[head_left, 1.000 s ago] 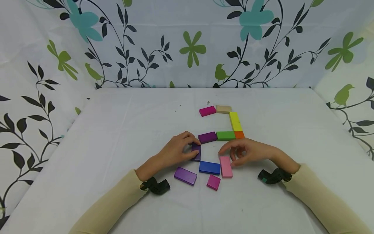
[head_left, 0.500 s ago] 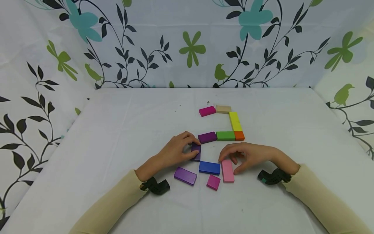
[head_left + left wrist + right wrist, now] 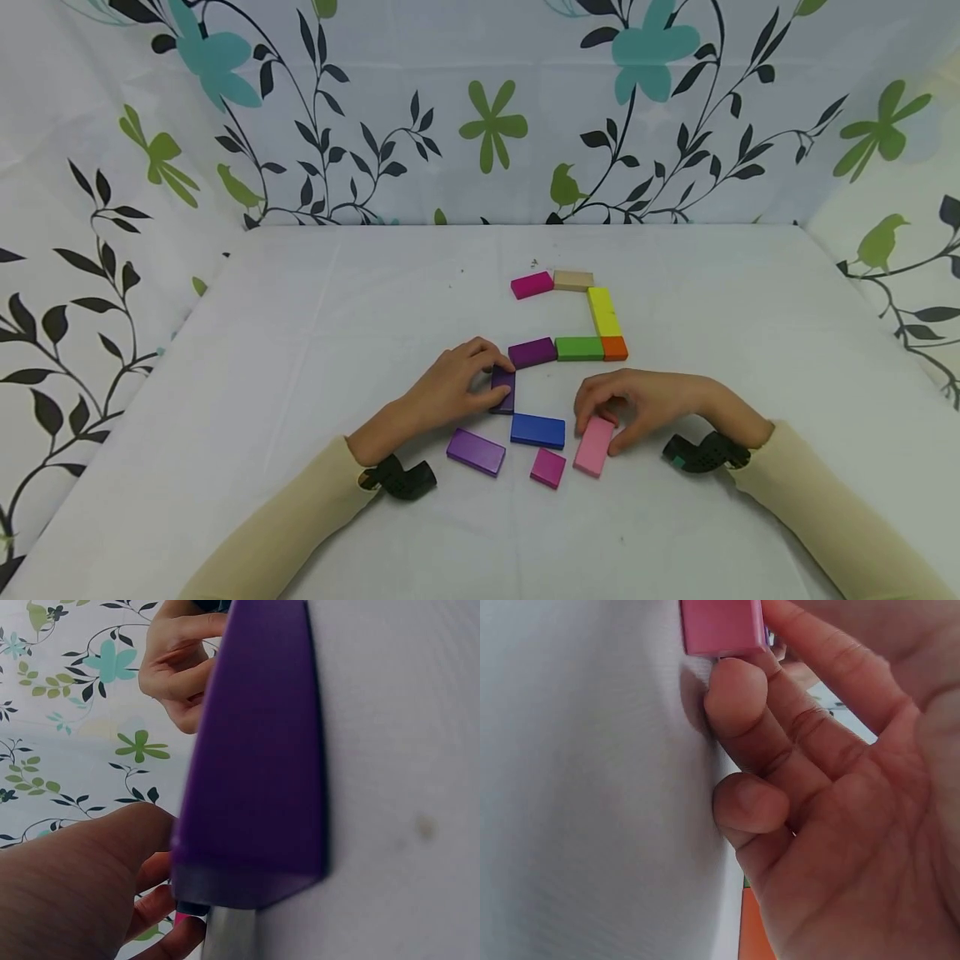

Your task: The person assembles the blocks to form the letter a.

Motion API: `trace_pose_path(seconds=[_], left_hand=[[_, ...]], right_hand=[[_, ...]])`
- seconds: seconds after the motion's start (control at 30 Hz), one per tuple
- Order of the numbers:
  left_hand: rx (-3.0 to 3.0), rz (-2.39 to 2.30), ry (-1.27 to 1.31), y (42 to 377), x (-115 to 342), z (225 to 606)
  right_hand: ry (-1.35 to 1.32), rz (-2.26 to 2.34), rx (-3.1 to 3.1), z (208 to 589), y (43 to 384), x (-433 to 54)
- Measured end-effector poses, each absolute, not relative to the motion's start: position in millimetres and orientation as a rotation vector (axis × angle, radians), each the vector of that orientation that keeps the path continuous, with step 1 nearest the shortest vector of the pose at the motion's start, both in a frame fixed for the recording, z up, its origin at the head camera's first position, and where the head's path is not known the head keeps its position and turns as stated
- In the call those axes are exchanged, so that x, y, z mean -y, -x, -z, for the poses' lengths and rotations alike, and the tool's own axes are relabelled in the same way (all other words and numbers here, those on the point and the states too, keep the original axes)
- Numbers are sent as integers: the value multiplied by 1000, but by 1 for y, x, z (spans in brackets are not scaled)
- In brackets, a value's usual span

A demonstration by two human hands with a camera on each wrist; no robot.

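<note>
In the head view my left hand (image 3: 455, 379) holds a dark purple block (image 3: 503, 393) at its two ends, thumb near, fingers far. My right hand (image 3: 645, 406) pinches a pink block (image 3: 595, 447) between thumb and fingers; the block lies tilted on the table, apart from the blue block (image 3: 537, 431). That blue block touches the dark purple one's near end. A short magenta block (image 3: 547, 468) lies just left of the pink one. The pink block's end (image 3: 724, 626) shows at the top of the right wrist view. A purple block (image 3: 255, 750) fills the left wrist view's middle.
Beyond my hands runs a line of touching blocks: plum (image 3: 532, 352), green (image 3: 579, 349), orange (image 3: 615, 348), yellow (image 3: 603, 312), tan (image 3: 573, 281) and magenta (image 3: 532, 285). White cloth covers the table (image 3: 337, 308). A patterned curtain (image 3: 405, 50) hangs behind.
My right hand has drawn the pink block nearer and rightward, away from the blue block's end, and turned it to a slant. The left hand stays where it was.
</note>
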State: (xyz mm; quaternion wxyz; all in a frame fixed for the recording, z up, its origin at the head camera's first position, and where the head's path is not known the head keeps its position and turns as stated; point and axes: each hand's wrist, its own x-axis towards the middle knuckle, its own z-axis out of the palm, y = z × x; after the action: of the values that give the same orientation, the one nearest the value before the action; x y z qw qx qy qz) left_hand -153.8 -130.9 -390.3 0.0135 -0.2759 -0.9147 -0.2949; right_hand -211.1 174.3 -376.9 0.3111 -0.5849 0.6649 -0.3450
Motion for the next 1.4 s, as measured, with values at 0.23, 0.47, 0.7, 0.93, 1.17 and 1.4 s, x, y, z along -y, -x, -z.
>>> trace_pose_path(seconds=[0.23,0.47,0.7,0.93,1.17,1.4], left_hand=[[2852,925,850,155,130,390],[2854,926,850,155,131,391],[2857,922,852,154,131,391],[2852,935,852,155,131,392],[2851,937,856,154,131,391],[2841,943,863,155,132,391]], right_hand=[[1591,892,-1783,372,212,-177],[1559,885,-1816,371,211,-179],[1477,848,-1922,368,208,-180],[1419,817,-2006,366,207,-180],[1347,783,-2063,364,205,-180],[1348,795,-2046,363,204,-177]])
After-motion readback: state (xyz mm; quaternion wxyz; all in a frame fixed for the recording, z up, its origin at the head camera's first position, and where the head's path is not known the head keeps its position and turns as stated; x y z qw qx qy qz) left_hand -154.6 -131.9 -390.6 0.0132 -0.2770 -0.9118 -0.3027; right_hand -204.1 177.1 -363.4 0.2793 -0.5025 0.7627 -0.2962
